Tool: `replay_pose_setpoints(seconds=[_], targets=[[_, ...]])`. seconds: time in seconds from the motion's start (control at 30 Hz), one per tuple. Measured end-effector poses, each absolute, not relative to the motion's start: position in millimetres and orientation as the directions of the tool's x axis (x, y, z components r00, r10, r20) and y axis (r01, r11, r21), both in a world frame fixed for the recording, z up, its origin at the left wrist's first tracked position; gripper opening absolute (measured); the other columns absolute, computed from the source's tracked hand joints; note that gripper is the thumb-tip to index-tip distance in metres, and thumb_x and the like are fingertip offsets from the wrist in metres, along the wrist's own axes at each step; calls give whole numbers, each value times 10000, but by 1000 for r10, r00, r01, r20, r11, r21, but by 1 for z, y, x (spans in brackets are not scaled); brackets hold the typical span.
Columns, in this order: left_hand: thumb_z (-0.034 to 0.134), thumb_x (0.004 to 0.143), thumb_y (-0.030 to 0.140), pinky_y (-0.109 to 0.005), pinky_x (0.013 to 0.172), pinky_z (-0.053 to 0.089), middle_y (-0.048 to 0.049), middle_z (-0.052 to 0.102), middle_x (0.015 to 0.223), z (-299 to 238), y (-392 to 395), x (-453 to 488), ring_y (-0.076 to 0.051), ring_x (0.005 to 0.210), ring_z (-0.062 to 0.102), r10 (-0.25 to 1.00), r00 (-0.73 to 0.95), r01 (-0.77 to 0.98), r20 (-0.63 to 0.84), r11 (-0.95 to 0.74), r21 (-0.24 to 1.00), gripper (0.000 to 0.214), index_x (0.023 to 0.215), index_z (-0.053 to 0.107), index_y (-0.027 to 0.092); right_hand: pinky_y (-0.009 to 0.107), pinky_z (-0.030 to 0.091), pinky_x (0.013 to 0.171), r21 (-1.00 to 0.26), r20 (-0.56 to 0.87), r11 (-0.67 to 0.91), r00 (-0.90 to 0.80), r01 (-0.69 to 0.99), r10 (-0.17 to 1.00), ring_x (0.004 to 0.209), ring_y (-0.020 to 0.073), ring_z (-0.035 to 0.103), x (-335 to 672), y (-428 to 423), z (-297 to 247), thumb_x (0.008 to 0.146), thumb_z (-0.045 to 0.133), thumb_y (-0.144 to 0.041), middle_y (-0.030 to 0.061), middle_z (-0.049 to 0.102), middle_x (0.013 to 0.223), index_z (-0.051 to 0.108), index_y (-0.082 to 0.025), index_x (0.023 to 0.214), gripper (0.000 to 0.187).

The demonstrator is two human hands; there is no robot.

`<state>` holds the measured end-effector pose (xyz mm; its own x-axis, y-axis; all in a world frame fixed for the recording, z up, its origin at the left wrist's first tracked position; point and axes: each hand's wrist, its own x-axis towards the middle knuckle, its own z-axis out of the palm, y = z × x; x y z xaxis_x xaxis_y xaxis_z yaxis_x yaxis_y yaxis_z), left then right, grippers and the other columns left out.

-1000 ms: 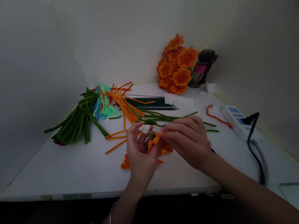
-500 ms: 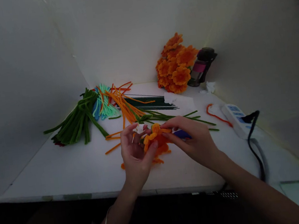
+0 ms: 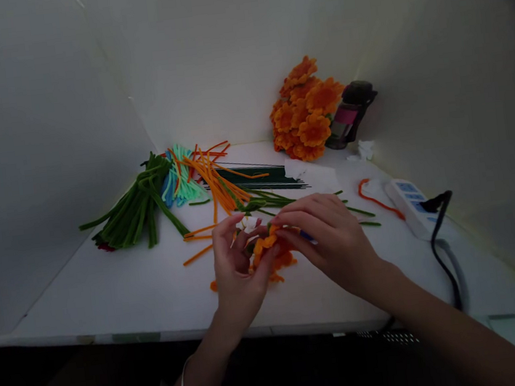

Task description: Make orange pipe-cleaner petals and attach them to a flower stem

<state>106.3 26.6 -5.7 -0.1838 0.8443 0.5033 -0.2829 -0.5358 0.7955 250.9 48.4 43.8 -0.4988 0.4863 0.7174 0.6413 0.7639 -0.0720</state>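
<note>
1. Compared with half a second ago, the right hand [image 3: 332, 240] has come in closer to the left hand [image 3: 235, 263]. The orange pipe-cleaner flower [image 3: 271, 252] now sits lower between them and is more covered.
2. The blue thing [image 3: 307, 235] under the right hand showed plainly then; now only a sliver peeps out beneath the fingers.
3. As a judgement, the shaping of the flower goes on, with the hands back to a tight, close grip after opening it up to view.
4. The flower is at the centre of the frame, just above the bench [image 3: 110, 284], with loose orange bits lying under it.
5. The left hand is palm-up with its wrist at the near edge. Its fingers [image 3: 224, 231] curl narrowly around the flower's left side, beside a small white scrap [image 3: 248, 222].
6. The right hand reaches in from the lower right, knuckles up. Its fingers [image 3: 288, 220] pinch the flower's upper edge.
7. The green pipe cleaners [image 3: 133, 207] at the left and the bunch of finished orange flowers [image 3: 307, 119] at the upper right lie untouched.
</note>
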Motion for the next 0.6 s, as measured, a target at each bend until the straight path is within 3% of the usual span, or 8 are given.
replay_pose_setpoints(seconds=[0.23, 0.4, 0.6], targets=[[688, 699, 20, -165, 780, 557, 4, 492, 1111, -5, 23, 109, -83, 899, 648, 875, -211, -269, 435, -480, 835, 566, 1143, 461, 286, 344, 437, 727, -15, 765, 750, -475, 662, 434, 792, 193, 590, 249, 48, 40, 840, 612, -150, 53, 688, 812, 589, -168, 848, 30], [690, 687, 14, -162, 842, 530, 17, 515, 1047, -1, 23, 114, -62, 864, 656, 874, -252, -302, 415, -478, 825, 565, 1131, 457, 274, 367, 453, 809, -13, 794, 730, -437, 683, 423, 915, 207, 585, 251, 48, 30, 824, 629, -130, 55, 700, 939, 584, -186, 867, 84], [698, 675, 8, -158, 862, 516, 30, 525, 1023, 3, 22, 117, -44, 819, 659, 887, -284, -314, 365, -446, 838, 556, 1101, 451, 265, 370, 471, 801, 71, 863, 736, -411, 673, 293, 948, 211, 588, 247, 50, 16, 821, 610, -102, 59, 689, 954, 580, -192, 821, 95]])
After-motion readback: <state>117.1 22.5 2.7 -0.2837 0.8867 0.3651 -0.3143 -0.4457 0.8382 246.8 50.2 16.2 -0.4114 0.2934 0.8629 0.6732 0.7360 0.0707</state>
